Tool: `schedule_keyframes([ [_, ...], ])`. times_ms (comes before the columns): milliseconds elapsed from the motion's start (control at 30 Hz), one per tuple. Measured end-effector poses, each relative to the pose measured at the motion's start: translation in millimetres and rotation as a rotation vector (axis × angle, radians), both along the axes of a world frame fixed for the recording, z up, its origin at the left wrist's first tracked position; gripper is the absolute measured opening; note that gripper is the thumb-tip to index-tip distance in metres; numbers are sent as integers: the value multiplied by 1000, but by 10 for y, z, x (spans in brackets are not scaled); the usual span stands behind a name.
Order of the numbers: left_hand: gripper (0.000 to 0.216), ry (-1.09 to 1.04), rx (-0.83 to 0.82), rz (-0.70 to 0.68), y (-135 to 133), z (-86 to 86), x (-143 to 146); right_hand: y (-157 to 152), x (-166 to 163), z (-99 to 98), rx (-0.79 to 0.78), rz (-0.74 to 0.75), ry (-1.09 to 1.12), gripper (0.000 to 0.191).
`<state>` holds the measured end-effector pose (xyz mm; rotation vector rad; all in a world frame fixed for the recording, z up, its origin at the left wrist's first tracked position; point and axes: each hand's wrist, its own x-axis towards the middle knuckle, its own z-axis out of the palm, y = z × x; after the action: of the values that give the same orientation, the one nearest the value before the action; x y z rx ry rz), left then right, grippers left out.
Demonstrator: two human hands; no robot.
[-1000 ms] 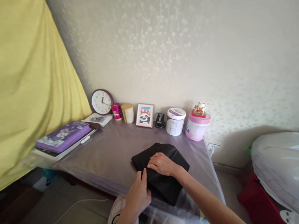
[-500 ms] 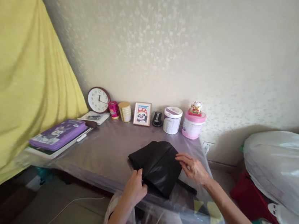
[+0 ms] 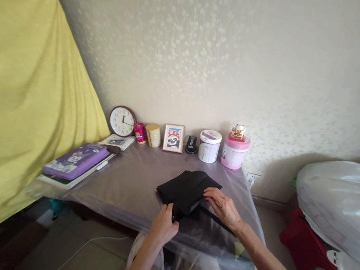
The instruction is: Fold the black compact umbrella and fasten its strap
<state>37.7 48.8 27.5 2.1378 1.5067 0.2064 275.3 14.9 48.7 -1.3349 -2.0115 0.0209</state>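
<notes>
A black folding umbrella [image 3: 186,189], its fabric loosely gathered in flat folds, lies near the front of the plastic-covered table [image 3: 123,181]. My left hand [image 3: 165,222] is closed around its dark end on the left side. On the opposite side, my right hand [image 3: 222,206] pinches the lower edge of the fabric between thumb and fingers. A narrow black strip [image 3: 215,219] runs from under the cloth toward my right wrist. My palm hides most of the part gripped on the left.
Along the wall stand a clock [image 3: 122,121], a pink can [image 3: 140,133], a yellow-lidded jar [image 3: 153,136], a panda picture frame [image 3: 174,138], a black device [image 3: 191,144] and two tubs, one topped by a cat figurine [image 3: 237,132]. A purple case [image 3: 76,161] lies left; a white bag [image 3: 349,206] sits right.
My right hand has moved slightly left and down with the fabric edge. The front panel that hung toward me is now folded up, and more of the black strip shows. My left hand keeps its grip.
</notes>
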Motion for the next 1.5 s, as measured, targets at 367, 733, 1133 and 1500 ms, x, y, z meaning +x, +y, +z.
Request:
schedule_keyframes([
  [367, 38, 2, -37, -56, 53, 84, -63, 756, -473, 131, 125, 16, -15, 25],
  [733, 41, 100, -45, -60, -48, 67, -64, 1078, -668, -136, -134, -71, -366, 20],
  [1133, 80, 204, 50, -63, -286, 6, -39, 1127, -708, -128, -220, -51, -480, 16],
  [1500, 72, 79, 11, -101, -156, -136, -93, 691, -587, -84, -78, 173, -341, 31],
])
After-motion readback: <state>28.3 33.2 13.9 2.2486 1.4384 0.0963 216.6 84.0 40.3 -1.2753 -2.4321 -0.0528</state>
